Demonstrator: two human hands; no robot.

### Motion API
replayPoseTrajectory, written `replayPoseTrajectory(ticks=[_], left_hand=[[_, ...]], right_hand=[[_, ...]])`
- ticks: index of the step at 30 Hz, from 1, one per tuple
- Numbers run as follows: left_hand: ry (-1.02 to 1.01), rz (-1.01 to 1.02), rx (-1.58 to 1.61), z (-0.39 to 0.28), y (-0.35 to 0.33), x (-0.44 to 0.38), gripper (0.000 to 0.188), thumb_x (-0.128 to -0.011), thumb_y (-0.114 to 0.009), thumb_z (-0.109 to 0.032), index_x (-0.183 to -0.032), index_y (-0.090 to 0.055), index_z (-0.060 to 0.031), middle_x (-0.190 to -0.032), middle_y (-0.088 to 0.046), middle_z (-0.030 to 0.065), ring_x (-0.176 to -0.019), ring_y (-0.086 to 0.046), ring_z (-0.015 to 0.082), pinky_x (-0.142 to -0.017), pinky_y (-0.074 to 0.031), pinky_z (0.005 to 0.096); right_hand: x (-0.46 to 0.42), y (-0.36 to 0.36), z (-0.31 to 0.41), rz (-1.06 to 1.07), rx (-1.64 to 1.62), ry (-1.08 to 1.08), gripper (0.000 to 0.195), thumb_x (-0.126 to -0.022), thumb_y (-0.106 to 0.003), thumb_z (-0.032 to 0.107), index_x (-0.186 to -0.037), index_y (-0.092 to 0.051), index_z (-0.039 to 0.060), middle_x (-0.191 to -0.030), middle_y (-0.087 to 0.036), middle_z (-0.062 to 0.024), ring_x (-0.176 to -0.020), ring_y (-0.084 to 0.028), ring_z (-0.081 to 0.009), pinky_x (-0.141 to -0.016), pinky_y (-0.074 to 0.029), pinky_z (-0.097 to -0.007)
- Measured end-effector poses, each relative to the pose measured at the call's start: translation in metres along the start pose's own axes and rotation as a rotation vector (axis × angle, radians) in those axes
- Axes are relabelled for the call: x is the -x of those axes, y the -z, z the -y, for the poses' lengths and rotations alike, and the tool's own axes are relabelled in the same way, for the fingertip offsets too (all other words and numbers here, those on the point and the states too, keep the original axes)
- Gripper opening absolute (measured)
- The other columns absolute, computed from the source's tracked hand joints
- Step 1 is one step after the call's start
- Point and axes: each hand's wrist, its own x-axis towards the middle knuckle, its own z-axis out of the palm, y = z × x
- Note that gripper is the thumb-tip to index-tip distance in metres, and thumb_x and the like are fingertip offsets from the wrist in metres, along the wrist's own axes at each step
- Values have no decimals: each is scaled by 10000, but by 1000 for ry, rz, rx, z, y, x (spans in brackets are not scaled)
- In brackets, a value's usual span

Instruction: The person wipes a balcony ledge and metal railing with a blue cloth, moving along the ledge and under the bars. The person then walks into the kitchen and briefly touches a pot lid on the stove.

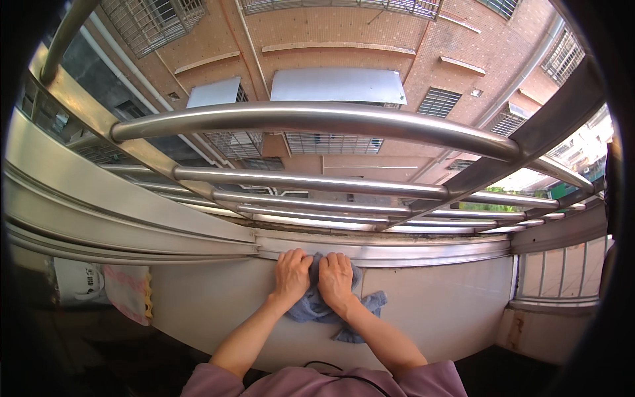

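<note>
A crumpled blue-grey cloth (317,302) lies bunched under both hands at the inner edge of a metal sliding-window track (421,255). My left hand (292,275) grips the cloth's left side, its fingers curled at the track's edge. Close beside it, my right hand (337,278) is curled over the cloth too. One loose end of the cloth trails to the right of my right wrist over the pale window sill (426,307). What the fingertips touch inside the folds is hidden.
Stainless-steel guard bars (317,119) cross beyond the track, with a tiled building (337,30) behind them. Sliding window frames (124,213) stand at the left. A white container bearing writing (79,283) and a pink-patterned item (129,293) sit at the sill's left end. At right is a barred window (560,273).
</note>
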Motion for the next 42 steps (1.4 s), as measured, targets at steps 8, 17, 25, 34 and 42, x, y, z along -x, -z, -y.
replayPoseTrajectory(ticks=[8,17,25,34,42], left_hand=[[381,-172,621,11,-11,-4,150,-819,-573,73,-935,-664,40,-895,-632,123,-846,-631,233,-766,-485,335],[264,-706,384,35,-26,-98,211,-889,-632,-179,-837,-692,16,-792,-653,234,-785,-624,439,-715,-479,495],[274,-538,244,54,-44,-72,159,-874,-621,-73,-996,-713,-30,-932,-654,176,-883,-626,375,-779,-493,461],[105,-405,-45,11,58,8,218,-742,-624,80,-900,-723,-32,-976,-582,114,-898,-583,319,-705,-502,403],[43,-325,-327,12,63,30,268,-778,-593,12,-1027,-689,-13,-1012,-587,131,-921,-579,323,-775,-503,415]], right_hand=[[-25,-9,3,19,-1002,-684,181,-846,-565,-30,-1002,-657,-34,-908,-675,-166,-870,-651,-260,-763,-514,-360],[-98,-37,-53,-528,-442,-118,104,-831,-646,44,-934,-636,28,-947,-615,-193,-877,-618,-382,-793,-498,-461],[-93,-21,-46,-293,-231,20,185,-797,-701,93,-955,-624,36,-899,-606,-157,-906,-576,-393,-790,-457,-480],[-43,19,-21,-62,-715,-114,76,-867,-631,3,-920,-593,44,-941,-609,-137,-874,-607,-363,-703,-495,-435],[-47,20,15,-148,-414,155,194,-804,-671,13,-992,-631,37,-993,-619,-104,-908,-607,-311,-751,-496,-426]])
